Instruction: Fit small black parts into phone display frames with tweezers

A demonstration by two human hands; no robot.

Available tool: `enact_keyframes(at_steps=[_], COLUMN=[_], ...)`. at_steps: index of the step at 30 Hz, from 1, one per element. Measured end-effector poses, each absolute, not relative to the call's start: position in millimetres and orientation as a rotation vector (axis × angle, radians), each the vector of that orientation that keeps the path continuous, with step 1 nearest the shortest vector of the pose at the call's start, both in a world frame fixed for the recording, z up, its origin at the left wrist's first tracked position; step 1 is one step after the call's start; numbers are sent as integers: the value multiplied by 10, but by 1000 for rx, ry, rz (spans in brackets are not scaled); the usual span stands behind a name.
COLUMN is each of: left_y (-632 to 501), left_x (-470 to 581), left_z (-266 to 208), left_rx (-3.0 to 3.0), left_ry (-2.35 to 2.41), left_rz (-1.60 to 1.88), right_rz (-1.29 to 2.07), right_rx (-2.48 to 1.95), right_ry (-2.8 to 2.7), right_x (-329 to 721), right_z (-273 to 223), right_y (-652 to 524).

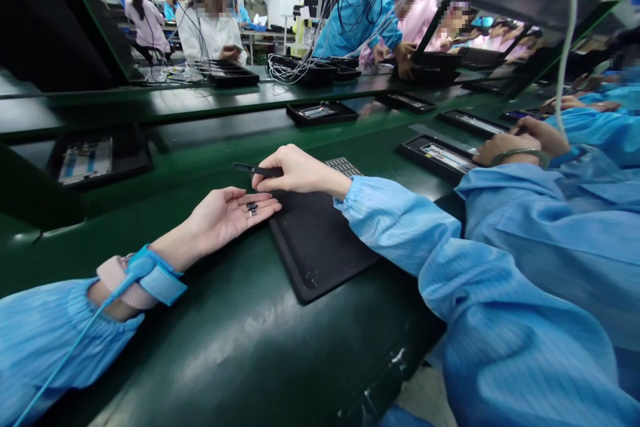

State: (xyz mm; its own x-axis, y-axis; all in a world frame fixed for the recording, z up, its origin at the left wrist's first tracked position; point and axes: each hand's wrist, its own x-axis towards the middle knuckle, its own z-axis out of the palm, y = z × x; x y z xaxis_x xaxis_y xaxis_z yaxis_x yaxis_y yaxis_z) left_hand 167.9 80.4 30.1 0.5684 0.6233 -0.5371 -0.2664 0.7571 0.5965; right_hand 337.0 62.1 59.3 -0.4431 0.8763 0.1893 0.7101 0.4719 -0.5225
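My left hand (217,219) is palm up over the green bench, its fingers stretched out flat. Several tiny black parts (252,208) rest on those fingers. Just above them, my right hand (295,170) is closed around a pair of black tweezers (250,169), whose tips point left. A flat black pad (325,237) lies under my right forearm, with small clear specks near its front corner. Behind my right wrist a sheet with a grid of small pieces (344,165) is partly hidden. A blue strap with a cord (150,273) circles my left wrist.
Black trays with device parts sit at the left (140,163), at the back (323,119) and at the right (425,161). A co-worker's hands (520,140) work close on my right. Beyond a raised ledge (200,97) are cables and other people. A white cable (567,47) hangs at right.
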Motion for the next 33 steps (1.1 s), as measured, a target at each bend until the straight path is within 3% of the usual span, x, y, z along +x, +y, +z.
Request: enact_keyframes(at_steps=[8, 21, 33], left_y=[845, 904, 838], left_x=[1650, 1633, 1666], left_z=[268, 228, 311], left_rx=[469, 478, 453], left_ry=[764, 926, 805], left_rz=[459, 639, 522], right_rz=[456, 449, 369], right_rx=[-1555, -1638, -1704], right_ry=[-2293, -2315, -2341], right_x=[3580, 3658, 3556], right_z=[530, 460, 285], right_y=[752, 805, 823])
